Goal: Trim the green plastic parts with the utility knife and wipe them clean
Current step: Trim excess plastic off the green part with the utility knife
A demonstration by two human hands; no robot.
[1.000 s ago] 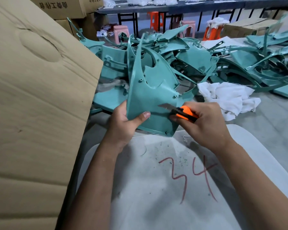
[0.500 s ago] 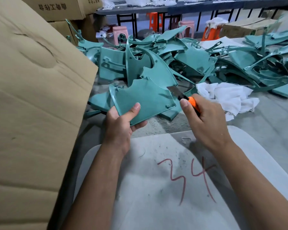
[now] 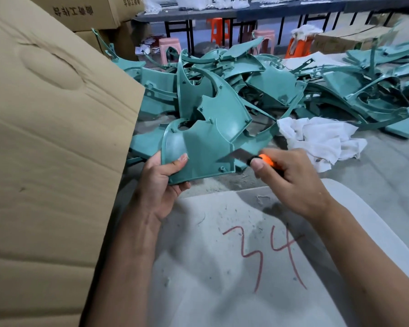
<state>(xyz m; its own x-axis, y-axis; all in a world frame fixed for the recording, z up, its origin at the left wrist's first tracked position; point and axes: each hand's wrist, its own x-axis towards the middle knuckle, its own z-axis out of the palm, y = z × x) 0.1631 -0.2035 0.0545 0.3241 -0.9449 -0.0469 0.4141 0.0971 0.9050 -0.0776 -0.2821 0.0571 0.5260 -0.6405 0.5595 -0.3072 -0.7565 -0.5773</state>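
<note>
Item: green plastic part (image 3: 203, 152), a curved panel with small moulded bosses, held just above the near edge of a white board, between the two hands. Left hand (image 3: 162, 185) grips the part's left lower corner, thumb laid across the upper face and fingers curled beneath. Right hand (image 3: 291, 182) is clamped round a utility knife (image 3: 253, 159) with an orange and black body; its grey blade is extended and points left, the tip lying against the right edge of the held part. The knife body is slightly blurred. Beyond both hands: a heap of green plastic parts (image 3: 265, 90) of similar kind, piled on the grey floor and stretching far to the right. Just past the right hand, beside the heap: a crumpled white cloth (image 3: 316, 140), lying loose and touched by neither hand. Below the hands: the white board (image 3: 222, 267), marked "34" in red and scattered with small shavings and dust. Left of the left hand: a large cardboard sheet (image 3: 52, 161), tilted, dented near its top. Farther back, behind the heap: cardboard boxes (image 3: 85, 13), a dark tabletop (image 3: 246, 9) on black legs, and orange and pink plastic stools (image 3: 265, 41).
</note>
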